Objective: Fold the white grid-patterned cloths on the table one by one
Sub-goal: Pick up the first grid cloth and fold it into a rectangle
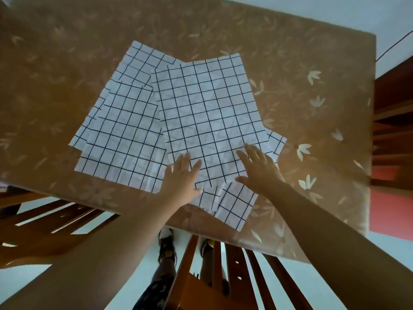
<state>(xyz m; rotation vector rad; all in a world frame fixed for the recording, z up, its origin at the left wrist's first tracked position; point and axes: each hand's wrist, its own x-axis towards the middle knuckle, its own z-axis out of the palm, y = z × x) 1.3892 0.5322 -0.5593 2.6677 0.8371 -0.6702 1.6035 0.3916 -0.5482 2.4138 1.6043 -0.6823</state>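
Several white cloths with a black grid lie overlapping on the brown flowered table (301, 70). The top cloth (210, 113) lies flat in the middle. Another cloth (125, 135) spreads out to its left, and a third (143, 61) peeks out behind. A further cloth (234, 206) sticks out below, near the table's front edge. My left hand (183, 175) rests flat on the top cloth's near left corner, fingers spread. My right hand (259, 168) lies flat on its near right part, fingers apart. Neither hand holds anything.
A wooden chair (212, 271) stands below the table's front edge, and another chair (44, 222) at the lower left. A dark wooden shelf (393, 121) stands beyond the table's right edge. My legs and shoes show on the pale floor.
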